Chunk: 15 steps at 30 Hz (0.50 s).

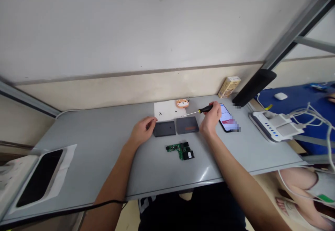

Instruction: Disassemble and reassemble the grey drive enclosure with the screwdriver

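Above grey desk (91, 133), screwdriver (205, 109) in right grip (210, 119)

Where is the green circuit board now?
In the head view, the green circuit board lies on the grey table, below the two grey casing halves, between the left hand and right hand.

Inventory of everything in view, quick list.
desk: 1, grey, under everything
paper sheet: 1, white, far edge
screws: several, black, on paper
trinket: 1, orange, by paper
panel: 1, dark grey, centre
casing: 1, grey, right of panel
circuit board: 1, green, below casing
smartphone: 1, black, right
box: 1, tan, far right
power strip: 1, white, right of desk
earbud case: 1, white, blue surface
screwdriver: 1, black-yellow, right hand
left hand: 1, beside panel
right hand: 1, gripping screwdriver
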Motion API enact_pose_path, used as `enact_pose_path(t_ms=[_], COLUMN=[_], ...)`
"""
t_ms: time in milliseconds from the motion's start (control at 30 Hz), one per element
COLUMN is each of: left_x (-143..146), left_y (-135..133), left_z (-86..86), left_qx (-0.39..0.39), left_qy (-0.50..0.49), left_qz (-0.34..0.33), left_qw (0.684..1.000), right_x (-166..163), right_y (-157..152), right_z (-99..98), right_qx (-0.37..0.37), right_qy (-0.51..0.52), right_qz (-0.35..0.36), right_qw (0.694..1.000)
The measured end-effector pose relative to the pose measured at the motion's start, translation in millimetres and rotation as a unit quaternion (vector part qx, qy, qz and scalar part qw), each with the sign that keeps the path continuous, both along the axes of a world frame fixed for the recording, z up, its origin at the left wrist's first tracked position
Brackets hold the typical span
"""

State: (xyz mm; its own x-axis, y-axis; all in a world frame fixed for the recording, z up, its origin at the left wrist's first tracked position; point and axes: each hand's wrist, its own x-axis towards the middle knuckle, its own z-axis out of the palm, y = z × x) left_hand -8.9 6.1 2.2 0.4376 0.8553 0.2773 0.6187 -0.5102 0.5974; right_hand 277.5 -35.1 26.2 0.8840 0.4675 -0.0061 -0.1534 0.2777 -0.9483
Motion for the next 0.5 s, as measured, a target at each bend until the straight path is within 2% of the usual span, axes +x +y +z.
enact_pose_path(t_ms=[100, 333, 500], left_x=[-3, 0, 1], left_y=[4, 2, 2], left_z=[-3.4, -1.6, 0.3], left_qx=[0.009, 0.006, 0.003], left_qy=[-0.001, 0.031, 0.037], left_qz=[0.016, 0.020, 0.020], left_qw=[1.000, 0.999, 0.999], right_x=[2, -2, 2], right_y=[1, 8, 8], right_z=[-4.6, -16.7, -18.1], right_qx=[-0.021, -0.060, -0.059], right_qy=[0.006, 0.013, 0.022], right_qz=[0.015, 0.159, 0.203], right_qw=[1.000, 0.985, 0.977])
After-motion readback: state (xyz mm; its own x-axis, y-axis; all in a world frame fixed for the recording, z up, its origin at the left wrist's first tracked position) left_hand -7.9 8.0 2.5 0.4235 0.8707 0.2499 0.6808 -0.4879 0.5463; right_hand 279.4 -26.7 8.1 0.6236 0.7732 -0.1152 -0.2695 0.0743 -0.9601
